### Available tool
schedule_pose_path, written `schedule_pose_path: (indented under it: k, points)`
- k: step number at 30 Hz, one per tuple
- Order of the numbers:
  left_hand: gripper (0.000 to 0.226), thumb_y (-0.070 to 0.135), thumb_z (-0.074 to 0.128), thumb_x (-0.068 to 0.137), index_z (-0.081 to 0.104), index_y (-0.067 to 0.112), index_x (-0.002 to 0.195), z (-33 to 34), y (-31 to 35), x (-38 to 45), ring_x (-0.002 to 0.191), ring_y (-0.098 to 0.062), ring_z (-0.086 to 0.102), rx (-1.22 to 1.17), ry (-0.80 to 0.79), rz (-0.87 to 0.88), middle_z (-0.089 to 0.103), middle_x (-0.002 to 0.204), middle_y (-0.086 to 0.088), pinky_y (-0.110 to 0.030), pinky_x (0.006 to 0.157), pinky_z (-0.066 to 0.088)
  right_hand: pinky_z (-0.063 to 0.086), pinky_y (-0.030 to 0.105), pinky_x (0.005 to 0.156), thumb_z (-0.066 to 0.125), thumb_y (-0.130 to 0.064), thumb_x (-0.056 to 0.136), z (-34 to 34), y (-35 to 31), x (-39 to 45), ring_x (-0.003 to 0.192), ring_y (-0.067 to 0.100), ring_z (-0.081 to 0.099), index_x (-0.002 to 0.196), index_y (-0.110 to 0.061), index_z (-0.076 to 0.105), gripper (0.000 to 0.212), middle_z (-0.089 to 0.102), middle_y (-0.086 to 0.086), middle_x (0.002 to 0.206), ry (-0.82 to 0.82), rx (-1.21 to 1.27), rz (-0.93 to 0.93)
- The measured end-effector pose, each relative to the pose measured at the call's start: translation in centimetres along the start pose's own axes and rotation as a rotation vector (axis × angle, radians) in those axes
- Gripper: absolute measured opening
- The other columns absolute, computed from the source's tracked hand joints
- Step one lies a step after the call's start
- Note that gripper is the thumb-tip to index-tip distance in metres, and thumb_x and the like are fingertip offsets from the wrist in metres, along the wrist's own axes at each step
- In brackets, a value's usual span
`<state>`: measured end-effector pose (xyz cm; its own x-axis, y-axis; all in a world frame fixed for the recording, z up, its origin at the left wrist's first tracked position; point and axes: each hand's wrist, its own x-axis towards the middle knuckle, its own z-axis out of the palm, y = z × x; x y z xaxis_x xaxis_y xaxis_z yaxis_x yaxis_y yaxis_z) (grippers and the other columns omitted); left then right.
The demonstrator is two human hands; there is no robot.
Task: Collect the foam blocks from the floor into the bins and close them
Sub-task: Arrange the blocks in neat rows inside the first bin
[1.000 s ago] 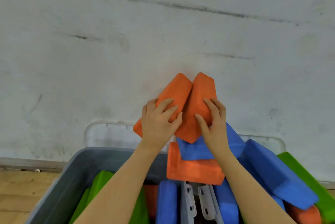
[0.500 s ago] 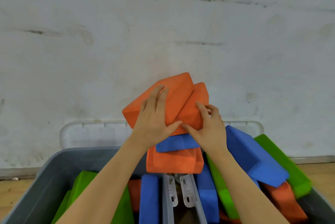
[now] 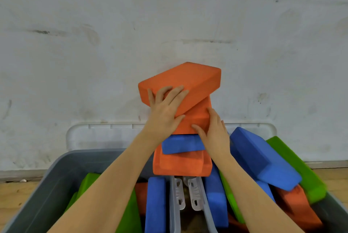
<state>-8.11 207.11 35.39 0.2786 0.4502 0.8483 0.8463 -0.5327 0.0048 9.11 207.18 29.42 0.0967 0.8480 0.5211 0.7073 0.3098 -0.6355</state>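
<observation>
**Two orange blocks stacked high between the bins**

No brand, label or writing can be read on any block, bin or lid.

The left hand (image 3: 165, 112) lies on the top orange block (image 3: 180, 83), fingers spread over its near face and thumb tucked under its lower edge, so it grips that block. This block sits tilted, its right end raised, at the peak of the pile. The right hand (image 3: 212, 132) presses fingers and thumb against the second orange block (image 3: 195, 119) just beneath, touching its right and near sides; the fingers look fairly straight. Under those comes a small blue block (image 3: 180, 145), then a third orange block (image 3: 180, 165), which bridges the meeting rims of the two bins.

The left bin (image 3: 47, 195) holds green, blue and orange blocks standing on edge, with open room along its far wall. The right bin (image 3: 337, 212) is heaped above its rim: a large blue block (image 3: 263, 159) and a green block (image 3: 297, 168) lean out over its far right edge. White latches (image 3: 186, 193) show in the narrow gap between the bins. A pale lid (image 3: 105, 134) stands behind them against the scuffed wall (image 3: 169, 25). Wooden floor (image 3: 13, 195) shows at the left and right, near the wall.
</observation>
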Motion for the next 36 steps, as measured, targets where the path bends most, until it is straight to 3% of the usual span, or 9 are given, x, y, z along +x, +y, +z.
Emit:
schedule_pose_path:
  k: [2,4,8,14,19,26,29,32,36]
  points:
    - [0.086,0.016,0.083,0.057,0.042,0.019,0.133,0.6,-0.3,0.3,0.120,-0.026,0.034,-0.025,-0.069,0.039,0.048,0.136,-0.003,-0.073,0.093,0.027,0.025,0.052,0.112,0.036,-0.061,0.088,0.1,0.5,0.3,0.136,0.033,0.033,0.149,-0.014,0.020,0.078,0.034,0.012,0.150,-0.007,-0.088,-0.017]
    - [0.087,0.012,0.081,0.060,0.038,0.019,0.135,1.2,-0.4,0.2,0.124,-0.026,0.032,-0.038,-0.117,0.054,0.044,0.138,-0.003,-0.069,0.094,0.027,0.017,0.052,0.115,0.022,-0.062,0.088,-0.4,0.9,0.2,0.143,0.032,0.018,0.150,-0.027,0.006,0.072,0.019,0.013,0.156,0.042,-0.059,-0.027]
    - [0.086,0.012,0.080,0.064,0.035,0.021,0.137,2.1,-0.7,-0.1,0.128,-0.026,0.030,-0.048,-0.161,0.079,0.038,0.141,0.000,-0.068,0.099,0.027,0.015,0.046,0.115,0.024,-0.058,0.093,-1.9,1.4,0.8,0.146,0.026,0.000,0.144,-0.051,0.003,0.056,0.000,-0.002,0.160,0.091,-0.044,-0.123]
    - [0.088,0.021,0.080,0.067,0.029,0.019,0.139,3.1,-0.7,1.4,0.129,-0.029,0.031,-0.087,-0.170,0.036,0.042,0.140,-0.010,-0.067,0.096,0.034,0.018,0.046,0.117,0.026,-0.051,0.095,-1.9,0.2,3.4,0.145,0.028,0.008,0.147,-0.044,0.012,0.054,0.008,-0.003,0.159,0.078,-0.133,-0.179]
    - [0.064,0.045,0.048,0.083,0.034,0.016,0.137,3.9,-1.2,1.3,0.123,-0.039,0.046,-0.049,-0.273,0.044,0.052,0.129,-0.018,-0.059,0.094,0.043,0.025,0.050,0.113,0.024,-0.050,0.097,-0.8,1.2,2.8,0.140,0.026,0.027,0.148,-0.041,0.011,0.054,0.014,0.004,0.158,-0.011,-0.170,-0.127]
    - [0.061,0.029,0.058,0.078,0.047,0.014,0.137,1.7,0.2,0.4,0.125,-0.037,0.047,0.008,-0.251,-0.040,0.052,0.135,-0.014,-0.050,0.100,0.040,0.033,0.049,0.108,0.030,-0.045,0.099,-1.6,-0.7,1.2,0.139,0.030,0.026,0.149,-0.037,0.015,0.053,0.020,0.001,0.157,-0.005,-0.209,-0.097]
    - [0.056,0.033,0.043,0.080,0.054,0.007,0.128,-0.7,-0.2,-1.1,0.117,-0.036,0.053,0.004,-0.241,-0.162,0.055,0.130,-0.016,-0.046,0.092,0.046,0.039,0.049,0.103,0.027,-0.046,0.094,-1.4,-2.5,-0.2,0.133,0.031,0.032,0.148,-0.026,0.026,0.058,0.032,0.005,0.152,0.047,-0.183,-0.159]
    - [0.050,0.031,0.040,0.079,0.062,0.002,0.113,-3.1,-1.1,-4.0,0.101,-0.035,0.060,0.025,-0.203,-0.241,0.063,0.113,-0.016,-0.043,0.077,0.051,0.037,0.049,0.103,0.039,-0.032,0.094,-0.2,-4.2,-2.0,0.127,0.033,0.038,0.143,-0.011,0.036,0.054,0.042,0.013,0.142,0.082,-0.120,-0.216]
    - [0.042,0.026,0.049,0.084,0.060,0.003,0.118,-5.6,-3.3,-9.0,0.104,-0.037,0.057,0.040,-0.267,-0.332,0.062,0.115,-0.015,-0.045,0.081,0.047,0.039,0.042,0.097,0.041,-0.027,0.092,2.8,-6.2,-5.0,0.113,0.033,0.047,0.130,-0.005,0.050,0.045,0.053,0.015,0.128,0.078,-0.044,-0.314]
